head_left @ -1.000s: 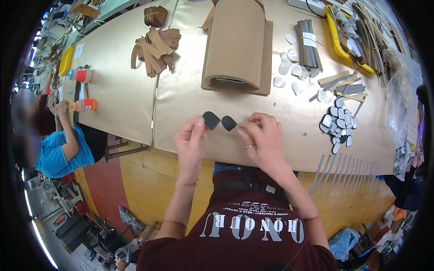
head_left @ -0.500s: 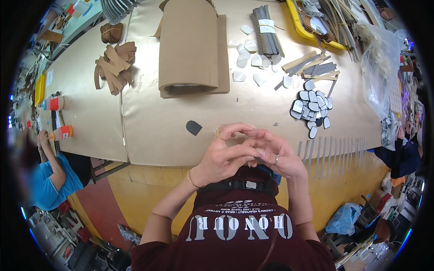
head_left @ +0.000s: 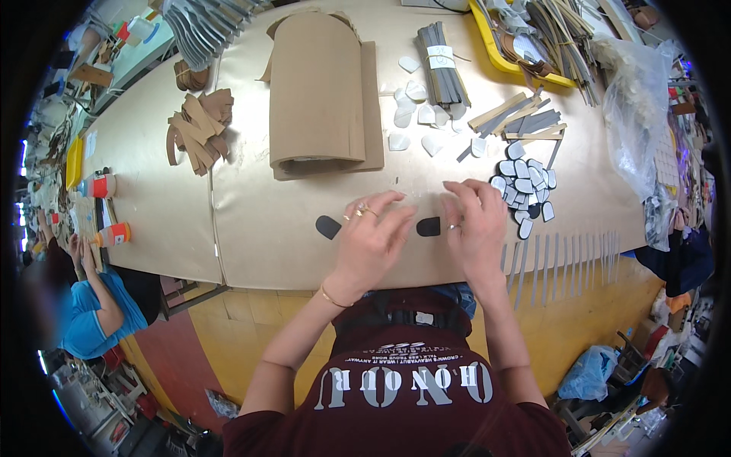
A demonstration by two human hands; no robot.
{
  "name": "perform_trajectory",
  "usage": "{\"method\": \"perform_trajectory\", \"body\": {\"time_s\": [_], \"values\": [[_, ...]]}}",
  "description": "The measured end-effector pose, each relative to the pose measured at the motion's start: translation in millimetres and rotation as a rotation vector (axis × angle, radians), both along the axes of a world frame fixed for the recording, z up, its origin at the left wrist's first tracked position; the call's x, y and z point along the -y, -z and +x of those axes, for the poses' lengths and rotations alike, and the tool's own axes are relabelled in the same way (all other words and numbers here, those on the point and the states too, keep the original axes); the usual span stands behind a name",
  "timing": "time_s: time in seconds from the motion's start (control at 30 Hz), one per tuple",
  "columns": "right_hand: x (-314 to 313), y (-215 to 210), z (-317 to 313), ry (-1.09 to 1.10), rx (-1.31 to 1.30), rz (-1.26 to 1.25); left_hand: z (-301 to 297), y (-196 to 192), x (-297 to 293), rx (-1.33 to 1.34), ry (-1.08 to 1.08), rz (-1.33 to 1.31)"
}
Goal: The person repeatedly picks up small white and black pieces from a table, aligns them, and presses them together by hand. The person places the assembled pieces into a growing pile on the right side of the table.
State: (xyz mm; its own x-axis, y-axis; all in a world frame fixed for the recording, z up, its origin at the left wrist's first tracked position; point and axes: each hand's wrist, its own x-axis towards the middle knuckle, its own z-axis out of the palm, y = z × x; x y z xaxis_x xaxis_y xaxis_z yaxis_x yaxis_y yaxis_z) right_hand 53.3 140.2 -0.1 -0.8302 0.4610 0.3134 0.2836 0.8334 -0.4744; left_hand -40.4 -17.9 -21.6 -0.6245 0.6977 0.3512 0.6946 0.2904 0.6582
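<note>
Both of my hands hover over the gold-coloured table (head_left: pixel 266 228) near its front edge. My left hand (head_left: pixel 371 242) has its fingers loosely curled and apart, holding nothing that I can see. A dark, round-ended tab (head_left: pixel 328 227) lies just left of it. My right hand (head_left: pixel 478 232) is also open, its fingers bent downward. Between the two hands rests a black tab (head_left: pixel 429 227) of similar shape, flat on the table beside my right fingers. Beyond my right hand is a heap of white-faced, dark-edged tabs (head_left: pixel 524 183).
A brown rolled sheet (head_left: pixel 318 91) stands at the back middle. Brown strips (head_left: pixel 199 131) lie left. Loose white pieces (head_left: pixel 415 91), a bundle of grey strips (head_left: pixel 442 65) and a yellow tray (head_left: pixel 487 38) are at back right. Narrow grey strips (head_left: pixel 560 263) line the front right edge. A co-worker (head_left: pixel 99 305) sits left.
My hands have come apart and moved forward from close to my body onto the table. A second black tab now lies between them.
</note>
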Motion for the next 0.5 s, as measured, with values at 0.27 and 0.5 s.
{"method": "perform_trajectory", "body": {"time_s": [0.27, 0.5], "values": [[-41.2, 6.2, -59.7, 0.003, -0.001, 0.072, 32.7, 5.1, 8.6, 0.064, 0.048, -0.014], [-51.4, 21.8, -94.9, -0.102, 0.156, 0.351, 34.1, 2.4, 26.3, 0.073, -0.022, -0.008]]}}
